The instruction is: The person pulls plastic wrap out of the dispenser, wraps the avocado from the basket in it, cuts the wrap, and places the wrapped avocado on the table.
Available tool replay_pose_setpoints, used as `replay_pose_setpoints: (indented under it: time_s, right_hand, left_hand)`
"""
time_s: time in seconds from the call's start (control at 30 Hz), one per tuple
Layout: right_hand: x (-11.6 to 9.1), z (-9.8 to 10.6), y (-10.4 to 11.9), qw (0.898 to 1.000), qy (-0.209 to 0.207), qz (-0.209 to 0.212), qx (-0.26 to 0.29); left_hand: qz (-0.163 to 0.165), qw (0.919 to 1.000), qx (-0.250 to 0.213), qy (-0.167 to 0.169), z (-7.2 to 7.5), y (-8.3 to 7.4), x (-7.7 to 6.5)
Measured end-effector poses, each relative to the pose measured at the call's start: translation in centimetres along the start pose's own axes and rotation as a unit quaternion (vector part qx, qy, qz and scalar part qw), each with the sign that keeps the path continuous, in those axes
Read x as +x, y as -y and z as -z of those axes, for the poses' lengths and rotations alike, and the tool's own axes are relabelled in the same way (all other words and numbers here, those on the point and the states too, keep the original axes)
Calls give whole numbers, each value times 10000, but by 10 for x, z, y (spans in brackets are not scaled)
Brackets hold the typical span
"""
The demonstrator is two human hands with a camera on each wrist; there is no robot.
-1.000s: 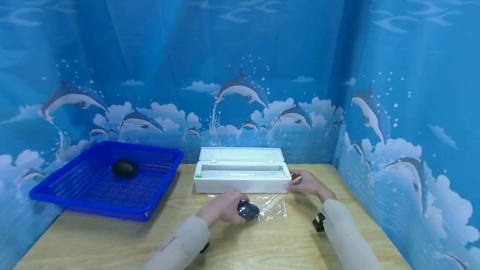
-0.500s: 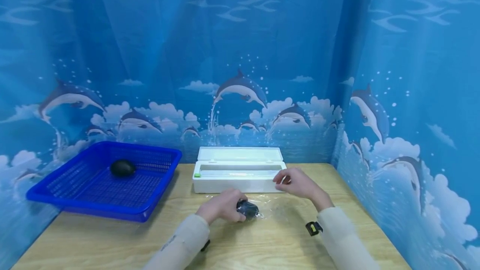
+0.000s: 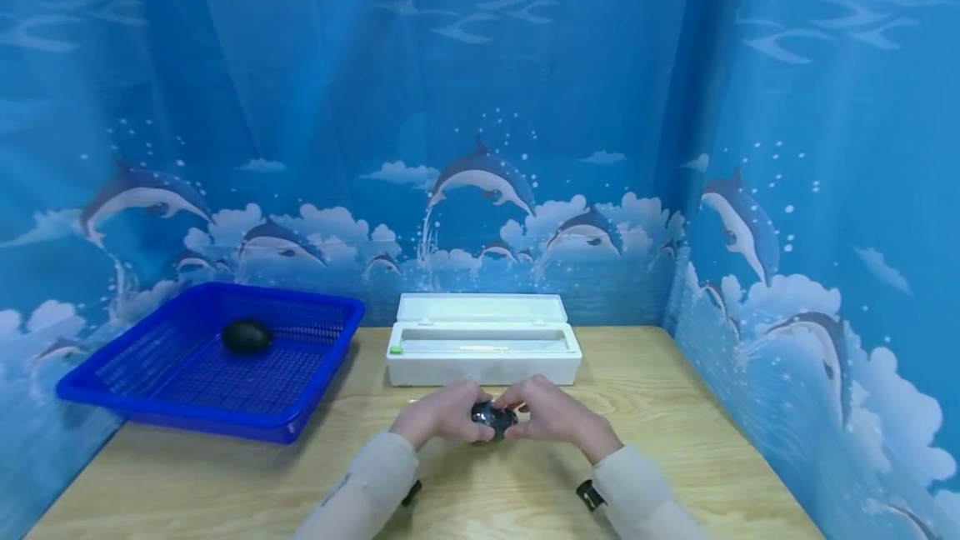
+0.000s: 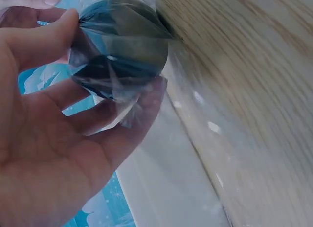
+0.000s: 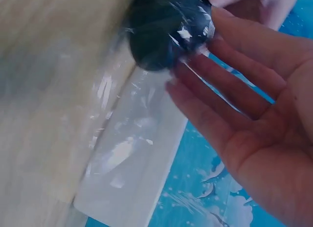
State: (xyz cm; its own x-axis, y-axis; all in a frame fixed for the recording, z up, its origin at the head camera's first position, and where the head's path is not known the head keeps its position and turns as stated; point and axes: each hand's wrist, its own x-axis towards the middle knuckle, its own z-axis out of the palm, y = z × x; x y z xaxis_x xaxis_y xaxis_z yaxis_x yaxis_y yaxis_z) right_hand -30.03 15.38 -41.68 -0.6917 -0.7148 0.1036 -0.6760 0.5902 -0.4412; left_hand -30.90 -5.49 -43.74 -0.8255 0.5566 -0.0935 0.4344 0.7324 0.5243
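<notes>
A dark oval avocado (image 3: 492, 417) is held just above or on the table in front of the white box. Clear plastic wrap (image 4: 129, 114) covers it in creased folds, and a loose sheet of it trails away in both wrist views. My left hand (image 3: 442, 413) grips the avocado from the left, thumb and fingers curled round it. From the right, my right hand (image 3: 553, 413) holds its other end between thumb and fingers. In the right wrist view the avocado (image 5: 159, 36) is shiny with film, and the lower fingers (image 5: 215, 104) reach beneath it.
Behind the hands stands a long white cling film box (image 3: 483, 371) with its lid raised and a green piece (image 3: 396, 350) on its left end. At left, a blue plastic basket (image 3: 187, 419) holds another dark avocado (image 3: 247, 337). A dolphin-print curtain (image 3: 480, 107) surrounds the wooden table (image 3: 675, 473).
My right hand has come from the box's right end leftward and down to the avocado, and now holds it. The wrap's loose part beside it is less visible. My left hand stays put.
</notes>
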Motion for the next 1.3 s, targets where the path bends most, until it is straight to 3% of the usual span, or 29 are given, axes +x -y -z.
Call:
replay_pose_setpoints:
  time_s: [0.13, 0.27, 0.37, 0.63, 0.97, 1.1, 1.3]
  right_hand:
    - [3, -6, 0, 9999, -127, -88, -54]
    - [4, -7, -2, 9995, -241, -199, -34]
    - [4, -7, -4, 9992, -248, -255, 174]
    - [8, -6, -7, 9942, -45, -595, 897]
    - [20, -9, -13, 9971, 204, -472, 566]
    - [22, -11, -13, 9974, 364, -364, 498]
    - [23, -9, -12, 9939, 671, -643, 596]
  left_hand:
    - [-28, 9990, 202, -403, 2, 1, -4]
    - [-490, 9885, 727, -1230, 5, -1, -9]
    - [-729, 9819, 966, -1460, 7, -4, -10]
    - [-298, 9888, 945, -1115, 6, -7, -6]
    - [-103, 9966, 425, -700, 8, 3, -1]
    - [-153, 9993, -45, -337, 10, 6, -1]
    - [18, 9987, -458, 202, 15, 7, -2]
